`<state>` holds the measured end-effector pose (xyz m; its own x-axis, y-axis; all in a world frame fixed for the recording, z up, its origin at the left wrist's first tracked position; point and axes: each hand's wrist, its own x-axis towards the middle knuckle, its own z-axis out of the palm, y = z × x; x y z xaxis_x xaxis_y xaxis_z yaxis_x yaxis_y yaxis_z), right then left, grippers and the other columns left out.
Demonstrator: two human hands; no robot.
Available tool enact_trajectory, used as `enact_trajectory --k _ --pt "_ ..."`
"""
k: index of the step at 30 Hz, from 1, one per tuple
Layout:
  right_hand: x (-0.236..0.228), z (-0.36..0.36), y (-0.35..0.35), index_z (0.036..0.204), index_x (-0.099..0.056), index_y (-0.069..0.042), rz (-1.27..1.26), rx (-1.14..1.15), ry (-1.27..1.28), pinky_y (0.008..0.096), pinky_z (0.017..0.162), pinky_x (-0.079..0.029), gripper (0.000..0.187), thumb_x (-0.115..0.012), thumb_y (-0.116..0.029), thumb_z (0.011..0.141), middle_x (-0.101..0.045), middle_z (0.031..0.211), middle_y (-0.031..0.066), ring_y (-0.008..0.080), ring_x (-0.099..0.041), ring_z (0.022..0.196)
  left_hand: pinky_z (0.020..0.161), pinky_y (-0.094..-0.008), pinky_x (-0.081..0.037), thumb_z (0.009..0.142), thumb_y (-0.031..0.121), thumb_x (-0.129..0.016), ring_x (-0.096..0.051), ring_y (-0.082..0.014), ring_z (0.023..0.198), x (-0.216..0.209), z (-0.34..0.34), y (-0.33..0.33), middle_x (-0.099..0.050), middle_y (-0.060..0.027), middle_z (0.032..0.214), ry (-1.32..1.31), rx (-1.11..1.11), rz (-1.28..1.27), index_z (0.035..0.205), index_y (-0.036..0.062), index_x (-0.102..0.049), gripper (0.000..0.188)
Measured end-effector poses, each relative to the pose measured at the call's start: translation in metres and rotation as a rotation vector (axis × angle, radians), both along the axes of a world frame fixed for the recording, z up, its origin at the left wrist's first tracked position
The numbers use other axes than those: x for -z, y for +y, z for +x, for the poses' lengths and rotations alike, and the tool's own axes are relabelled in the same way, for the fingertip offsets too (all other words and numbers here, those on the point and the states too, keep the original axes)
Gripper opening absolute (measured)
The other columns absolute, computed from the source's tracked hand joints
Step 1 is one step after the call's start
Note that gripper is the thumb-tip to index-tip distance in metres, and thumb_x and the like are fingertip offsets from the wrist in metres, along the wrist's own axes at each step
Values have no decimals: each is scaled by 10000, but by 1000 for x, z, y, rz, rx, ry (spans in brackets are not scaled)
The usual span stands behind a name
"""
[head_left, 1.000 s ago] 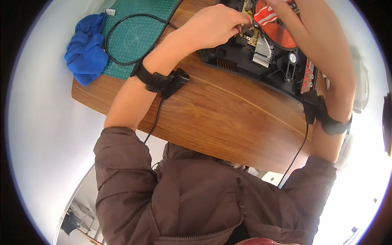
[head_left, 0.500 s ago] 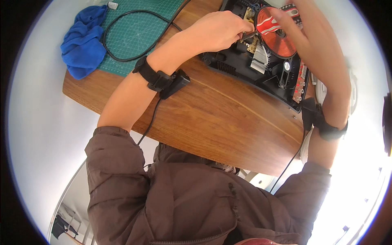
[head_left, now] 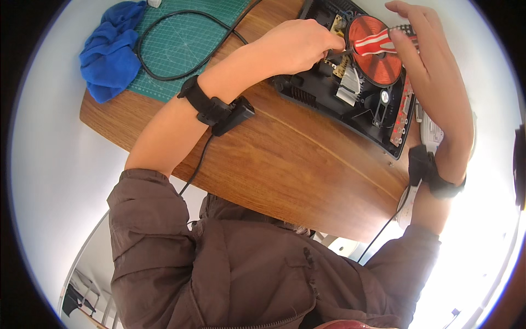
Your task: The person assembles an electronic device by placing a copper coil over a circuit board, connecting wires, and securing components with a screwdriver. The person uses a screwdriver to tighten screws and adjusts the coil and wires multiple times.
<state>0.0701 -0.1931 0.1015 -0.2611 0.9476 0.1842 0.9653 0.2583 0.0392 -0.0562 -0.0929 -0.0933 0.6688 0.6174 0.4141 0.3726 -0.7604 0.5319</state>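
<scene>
An opened induction cooker [head_left: 329,107] lies on the table with its round copper coil [head_left: 368,28] exposed. Across the coil stretches a screwdriver [head_left: 375,45] with a red, white and black handle. My right hand [head_left: 433,60] is at the handle end, its thumb resting on the handle and the index finger raised. My left hand [head_left: 301,46] is closed in a pinch at the dark shaft, just left of the coil; its fingers hide the tip. Beneath them sit a yellowish circuit board [head_left: 336,26] and a finned silver heat sink [head_left: 349,88].
A red-lit circuit strip [head_left: 402,112] runs along the cooker's right edge. A small screw [head_left: 390,163] lies near its corner. On the left are a green cutting mat [head_left: 181,41], a looped black cable [head_left: 143,57] and a blue cloth [head_left: 109,52]. The wooden tabletop [head_left: 263,159] reaches toward me.
My right hand has shifted slightly, and more of the screwdriver's handle shows over the coil. The left hand keeps its pinch. The whole view has shifted a little.
</scene>
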Motion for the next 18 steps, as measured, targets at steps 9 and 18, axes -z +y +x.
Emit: enact_trajectory --k 9,18 --pt "43 79 59 1304 -550 -21 41 -246 147 379 819 -520 356 -642 -150 986 -639 984 128 286 -660 856 780 -489 -531 916 70 -644 -688 -381 914 0 -2 -2 -705 -159 931 27 -46 1 1095 65 -692 186" --pt "1 5 12 1295 -554 -22 -28 -109 -23 377 834 -516 352 -655 -149 982 -599 1120 165 287 -640 940 774 -480 -530 911 70 -636 -684 -382 913 -3 -4 -2 -695 -167 918 29 -21 3 1061 54 -684 159"
